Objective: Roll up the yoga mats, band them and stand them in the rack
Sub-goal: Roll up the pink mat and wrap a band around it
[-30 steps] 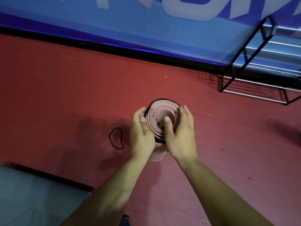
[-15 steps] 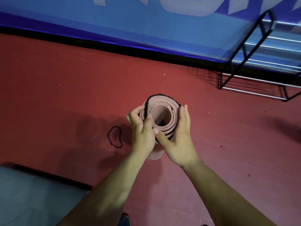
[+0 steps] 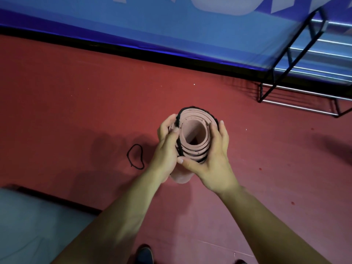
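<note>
Rolled mat [image 3: 194, 130] stands on end on the red floor [image 3: 76, 101], right between my two hands, open spiral end facing up at me. A black band [image 3: 180, 147] is stretched round its top rim. My left hand [image 3: 167, 147] grips the left side, thumb pressed on the band. My right hand [image 3: 215, 155] wraps the right side, thumb across the near edge. So both grips are full of mat. Just left of my left grip, a spare band [image 3: 135, 156] lies looped on the floor. The rack [image 3: 291, 53] stands well off, beyond my right grip.
</note>
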